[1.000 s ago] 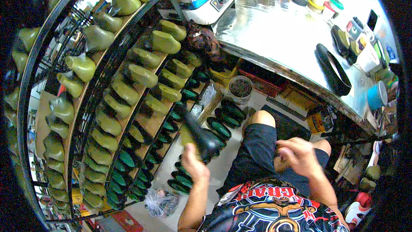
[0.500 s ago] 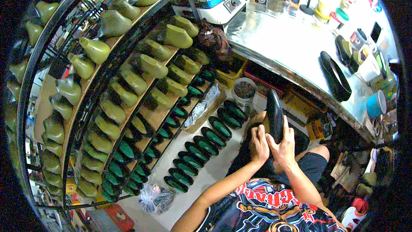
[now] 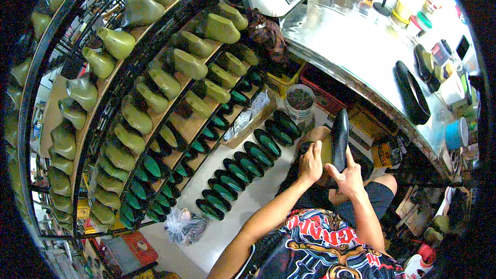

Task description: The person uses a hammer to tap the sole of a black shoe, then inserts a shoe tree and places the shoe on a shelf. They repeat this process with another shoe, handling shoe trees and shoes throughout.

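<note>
A glossy black shoe (image 3: pixel 340 137) stands toe-up over my lap, with an olive shoe last (image 3: pixel 326 154) showing along its left side. Around its lower part is my right hand (image 3: pixel 347 178), thumb on the near face and fingers along the right edge. My left hand (image 3: pixel 310 165) is closed, its fingers pressed together against the left side by the last; the fingertips are partly hidden. Left of my knees, a row of black shoes with green insoles (image 3: pixel 248 169) lies on the floor.
Racks of olive lasts (image 3: pixel 188 62) and green-soled shoes fill the left. A metal-topped table (image 3: pixel 336 31) stands at upper right, bearing another black shoe (image 3: pixel 411 93), a blue tub (image 3: pixel 456 133) and jars. A bucket (image 3: pixel 300 98) sits beyond my knees, a plastic bag (image 3: pixel 185 225) at lower left.
The view has shifted slightly. The shoe stands more upright and has turned a little, and my left hand sits slightly farther from my right hand. Both hands stay on it.
</note>
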{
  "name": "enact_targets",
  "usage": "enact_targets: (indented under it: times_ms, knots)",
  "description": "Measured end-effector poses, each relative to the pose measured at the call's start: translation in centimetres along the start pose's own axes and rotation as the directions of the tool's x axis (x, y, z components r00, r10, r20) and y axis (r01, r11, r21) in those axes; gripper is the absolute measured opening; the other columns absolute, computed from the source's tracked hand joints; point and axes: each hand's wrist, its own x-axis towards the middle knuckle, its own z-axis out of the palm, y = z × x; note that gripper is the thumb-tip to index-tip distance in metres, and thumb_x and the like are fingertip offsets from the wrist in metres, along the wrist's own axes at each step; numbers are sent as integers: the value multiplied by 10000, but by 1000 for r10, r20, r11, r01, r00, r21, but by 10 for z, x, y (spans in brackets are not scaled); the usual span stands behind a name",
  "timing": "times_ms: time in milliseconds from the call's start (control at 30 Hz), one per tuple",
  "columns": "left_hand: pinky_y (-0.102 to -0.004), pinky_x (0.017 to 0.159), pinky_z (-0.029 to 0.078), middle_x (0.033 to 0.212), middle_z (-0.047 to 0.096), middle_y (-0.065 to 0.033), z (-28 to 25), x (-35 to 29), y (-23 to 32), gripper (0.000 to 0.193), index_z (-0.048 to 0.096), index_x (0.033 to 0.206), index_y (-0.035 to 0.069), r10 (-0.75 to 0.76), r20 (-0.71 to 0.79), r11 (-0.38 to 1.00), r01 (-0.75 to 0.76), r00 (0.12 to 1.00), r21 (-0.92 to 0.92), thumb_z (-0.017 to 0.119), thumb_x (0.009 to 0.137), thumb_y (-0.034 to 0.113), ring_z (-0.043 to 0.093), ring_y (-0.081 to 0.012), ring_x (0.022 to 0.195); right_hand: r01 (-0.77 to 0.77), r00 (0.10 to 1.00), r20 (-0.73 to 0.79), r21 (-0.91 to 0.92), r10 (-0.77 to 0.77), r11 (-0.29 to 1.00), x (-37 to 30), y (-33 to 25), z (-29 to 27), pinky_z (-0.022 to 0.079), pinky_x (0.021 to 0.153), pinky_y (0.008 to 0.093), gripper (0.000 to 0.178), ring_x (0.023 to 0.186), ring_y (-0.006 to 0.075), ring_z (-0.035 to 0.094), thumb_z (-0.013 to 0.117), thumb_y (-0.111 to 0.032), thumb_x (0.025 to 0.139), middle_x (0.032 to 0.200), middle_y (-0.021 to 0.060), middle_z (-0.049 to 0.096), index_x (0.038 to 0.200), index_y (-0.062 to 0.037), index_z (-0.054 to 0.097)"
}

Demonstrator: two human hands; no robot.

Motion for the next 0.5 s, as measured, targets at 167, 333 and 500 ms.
enact_targets:
  times_ms: [167, 333, 500]
  knots:
    - [-576, 993, 523, 1223, 718, -323, -8, 14, -8, 737, 676, 1298, -12, 102, 85, 994, -104, 991, 26, 326, 1148, 620, 662, -554, 1158, -178, 979, 99, -10, 178, 984, 1, -10, -12, 622, 909, 358, 1064, 996, 201, 802, 913, -275, 909, 1182, 209, 813, 1734, -82, 270]
    - [-418, 1070, 514, 1344, 730, -239, -25, 34, -10, 591, 648, 1389, -48, 2, 265, 1000, -5, 964, 12, 375, 1199, 441, 699, -335, 1260, -75, 990, 109, -93, 85, 993, 8, -13, -30, 597, 746, 361, 998, 766, 136, 701, 930, -404, 878, 1011, 150, 816, 1654, -19, 435]
    - [-386, 1219, 435, 1515, 653, -207, -59, 20, -7, 597, 579, 1510, -59, 152, 451, 978, -200, 879, 61, 440, 1194, 429, 625, -299, 1399, -88, 977, -187, 91, 104, 992, 52, 31, -34, 431, 1186, 412, 831, 1385, 337, 600, 590, -552, 1098, 1498, 288, 629, 1626, 72, 442]
